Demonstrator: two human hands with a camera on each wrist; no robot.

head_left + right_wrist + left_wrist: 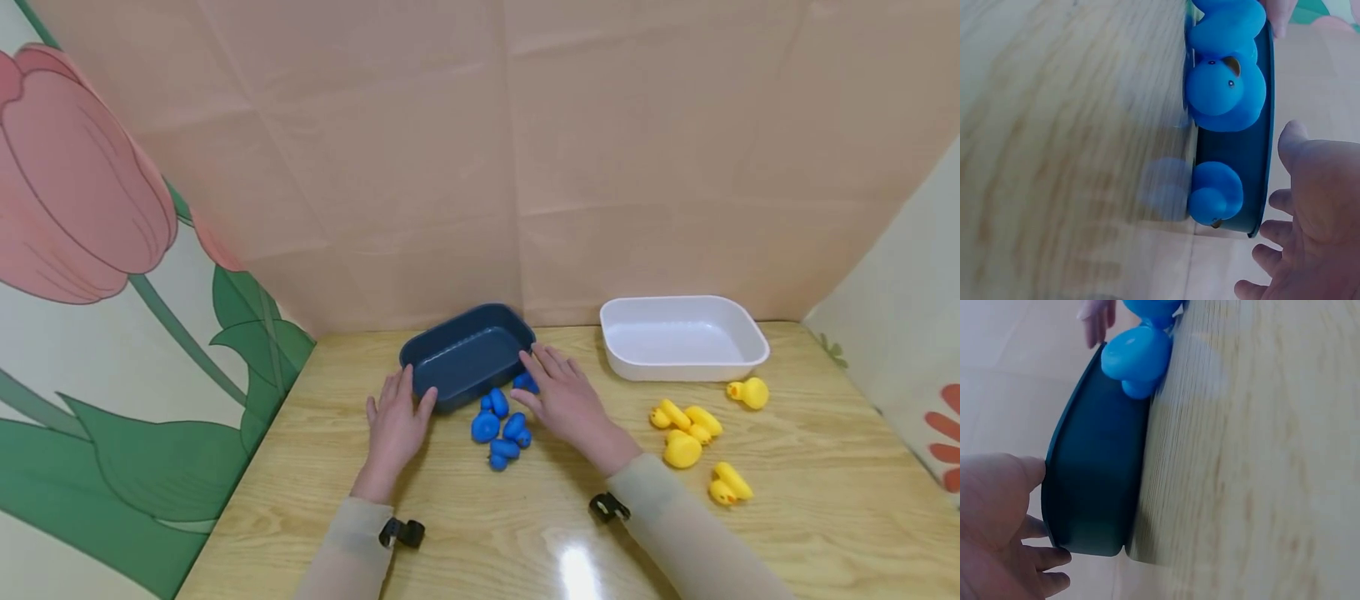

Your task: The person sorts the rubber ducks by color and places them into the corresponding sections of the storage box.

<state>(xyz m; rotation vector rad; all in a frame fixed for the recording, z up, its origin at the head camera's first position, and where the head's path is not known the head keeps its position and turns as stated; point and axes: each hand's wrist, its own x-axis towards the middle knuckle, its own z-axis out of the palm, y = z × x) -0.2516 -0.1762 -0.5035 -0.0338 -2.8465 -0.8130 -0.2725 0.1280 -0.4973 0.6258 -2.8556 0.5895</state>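
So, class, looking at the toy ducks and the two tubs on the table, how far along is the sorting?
Nothing looks sorted yet: the dark blue plastic tub and the white plastic tub show no ducks inside. In hand: the left hand and the right hand touch the blue tub's near corners. Left: the small blue rubber ducks and the yellow rubber ducks lie on the wooden table.

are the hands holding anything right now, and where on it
Both hands are at the dark blue tray: the left hand touches its near left corner, the right hand its near right corner. Fingers lie fairly straight; whether either has a real grip cannot be told.
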